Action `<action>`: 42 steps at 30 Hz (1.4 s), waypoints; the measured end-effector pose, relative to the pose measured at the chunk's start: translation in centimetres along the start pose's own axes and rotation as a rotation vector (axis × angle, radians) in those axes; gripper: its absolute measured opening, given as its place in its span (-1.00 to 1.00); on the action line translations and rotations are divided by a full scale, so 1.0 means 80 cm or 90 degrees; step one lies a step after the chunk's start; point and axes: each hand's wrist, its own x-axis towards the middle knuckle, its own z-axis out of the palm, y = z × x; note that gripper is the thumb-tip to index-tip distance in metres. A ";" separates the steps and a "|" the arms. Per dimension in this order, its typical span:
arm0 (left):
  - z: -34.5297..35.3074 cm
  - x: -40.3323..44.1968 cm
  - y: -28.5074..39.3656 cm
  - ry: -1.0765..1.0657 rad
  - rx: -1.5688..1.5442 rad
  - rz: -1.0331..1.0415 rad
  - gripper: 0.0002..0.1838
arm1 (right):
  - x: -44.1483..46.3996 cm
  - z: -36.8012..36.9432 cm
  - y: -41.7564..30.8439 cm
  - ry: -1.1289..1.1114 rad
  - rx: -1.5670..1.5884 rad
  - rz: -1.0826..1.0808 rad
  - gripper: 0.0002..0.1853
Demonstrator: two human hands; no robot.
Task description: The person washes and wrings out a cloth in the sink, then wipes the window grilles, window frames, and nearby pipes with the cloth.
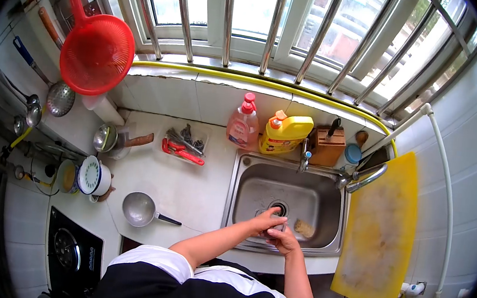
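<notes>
Head view, and here we are over the rectangular stainless-steel sink (318, 195), our left hand (269, 221) and right hand (284, 240) curled close together, though whether they grip anything we cannot tell. A rough tan sponge-like pad (303, 228) lies on the sink's floor near our right hand; we'd best work low and to one side of the round dark drain (282, 206), so nothing slips away.

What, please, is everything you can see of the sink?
The sink is rectangular and round-cornered, with a flat rim, shiny grey like stainless steel, set into the white counter. A tap stands at its far rim. The left hand partly hides its round drain; the right hand is beside the left. A tan, sponge-like pad rests on its floor. Whether either hand touches the sink is unclear.
</notes>
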 end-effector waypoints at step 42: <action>0.005 0.021 -0.019 0.019 0.856 0.125 -0.62 | 0.031 -0.021 0.003 0.216 -1.143 -0.130 -0.80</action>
